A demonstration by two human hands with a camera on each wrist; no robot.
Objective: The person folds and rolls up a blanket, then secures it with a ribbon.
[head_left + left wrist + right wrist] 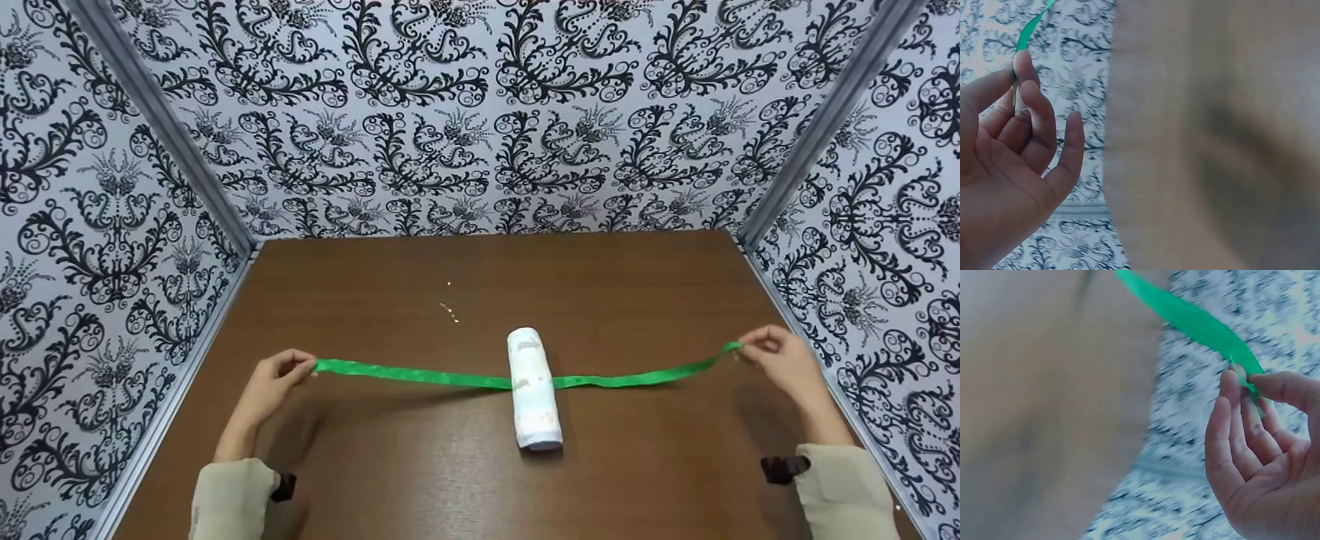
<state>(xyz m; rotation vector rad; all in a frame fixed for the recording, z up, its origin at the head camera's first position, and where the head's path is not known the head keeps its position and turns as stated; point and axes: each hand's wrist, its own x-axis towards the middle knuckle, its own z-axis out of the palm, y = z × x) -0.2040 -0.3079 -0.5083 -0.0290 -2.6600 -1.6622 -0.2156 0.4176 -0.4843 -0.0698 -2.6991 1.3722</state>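
A green ribbon [420,376] stretches across the brown table, passing beneath a rolled white bundle [531,390] with faint printed patches. My left hand [276,382] pinches the ribbon's left end between thumb and fingertip; the left wrist view shows its other fingers loosely bent beside the ribbon [1028,31]. At the far side, my right hand [784,367] pinches the other end, raised above the table. Frayed threads stick out at that end of the ribbon [1202,323] in the right wrist view. The bundle lies lengthwise toward me, touched by neither hand.
The brown table [360,285] is enclosed by patterned black-and-white walls [465,120] at the back and both sides. Grey metal posts [180,120] stand at the back corners. A few small pale marks [449,309] show on the tabletop behind the bundle.
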